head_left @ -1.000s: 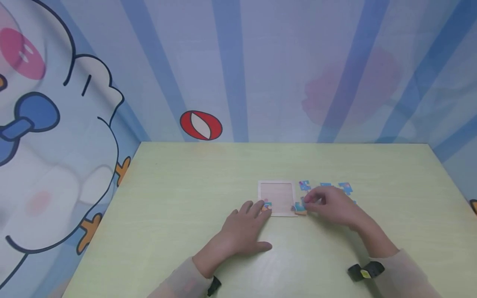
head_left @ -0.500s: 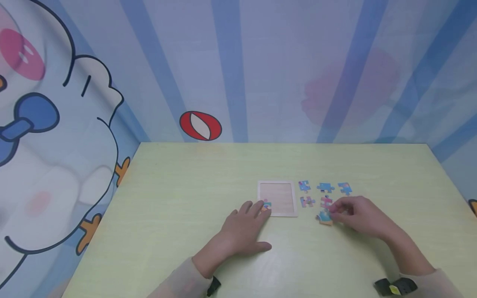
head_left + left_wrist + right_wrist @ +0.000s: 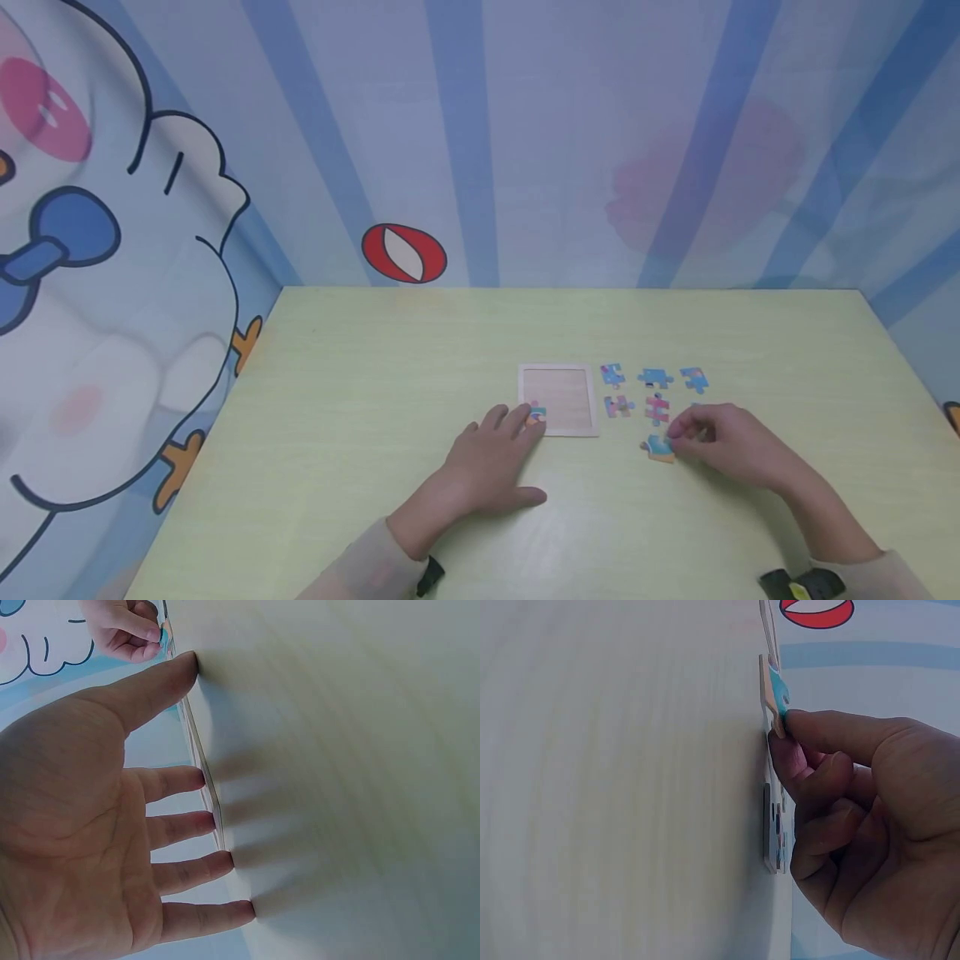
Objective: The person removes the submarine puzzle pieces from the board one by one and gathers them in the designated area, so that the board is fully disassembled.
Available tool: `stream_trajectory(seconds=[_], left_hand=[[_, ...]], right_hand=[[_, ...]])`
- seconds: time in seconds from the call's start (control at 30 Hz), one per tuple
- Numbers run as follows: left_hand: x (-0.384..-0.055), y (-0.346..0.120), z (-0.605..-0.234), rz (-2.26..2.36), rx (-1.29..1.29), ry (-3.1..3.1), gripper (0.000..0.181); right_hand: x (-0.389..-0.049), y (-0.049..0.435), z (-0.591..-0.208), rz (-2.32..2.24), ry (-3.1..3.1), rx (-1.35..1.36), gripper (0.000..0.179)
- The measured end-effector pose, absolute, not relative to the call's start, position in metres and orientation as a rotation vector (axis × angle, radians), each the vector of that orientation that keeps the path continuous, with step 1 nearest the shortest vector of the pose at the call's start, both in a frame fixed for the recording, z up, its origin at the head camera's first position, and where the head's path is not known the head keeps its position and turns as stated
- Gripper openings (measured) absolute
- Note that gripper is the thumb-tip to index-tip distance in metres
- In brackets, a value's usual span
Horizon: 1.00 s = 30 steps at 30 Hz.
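Note:
My right hand [image 3: 731, 442] pinches a teal and sand-coloured jigsaw piece [image 3: 657, 448] between thumb and finger, close over the table to the right of the frame. In the right wrist view this jigsaw piece [image 3: 778, 688] is tilted, gripped at one end. With fingers spread, my left hand [image 3: 491, 467] touches the lower left corner of a square puzzle frame [image 3: 596, 400]. Inside that corner lies one colourful jigsaw piece [image 3: 537, 412], partly covered by a fingertip. The left wrist view has the left hand [image 3: 97, 825] with its fingertips down on the table and frame edge.
Several loose jigsaw pieces lie in rows right of the frame, among them a blue one [image 3: 656, 377], a pink one [image 3: 618, 407] and a blue one at the row's end [image 3: 694, 379]. Another is mostly hidden behind the right hand. A printed wall cloth [image 3: 540, 150] stands behind the table [image 3: 360, 358].
My right hand has carried the teal and sand-coloured jigsaw piece from the frame's lower right corner to the right and slightly nearer. The left hand stays put.

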<state>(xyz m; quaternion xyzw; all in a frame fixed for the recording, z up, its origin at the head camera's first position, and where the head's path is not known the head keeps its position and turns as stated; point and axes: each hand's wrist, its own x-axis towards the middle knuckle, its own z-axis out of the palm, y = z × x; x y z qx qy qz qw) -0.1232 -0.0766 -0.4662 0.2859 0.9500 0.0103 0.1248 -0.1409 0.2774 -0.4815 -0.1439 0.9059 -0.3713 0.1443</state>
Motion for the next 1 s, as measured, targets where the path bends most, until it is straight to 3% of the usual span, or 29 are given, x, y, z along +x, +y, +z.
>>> stream_trajectory(seconds=[0.47,0.73,1.0], left_hand=[[-0.124,-0.077,-0.467,0.04,0.838,2.764,0.089],[-0.124,-0.082,-0.47,0.094,0.873,2.786,0.094],[-0.119,-0.086,-0.47,0.097,0.866,2.773,0.09]], right_hand=[[-0.143,0.27,-0.475,-1.034,2.666,-0.409,0.009],[-0.157,0.244,-0.472,-1.044,2.696,-0.468,0.004],[-0.174,0.208,-0.478,-1.115,2.675,-0.557,0.01]])
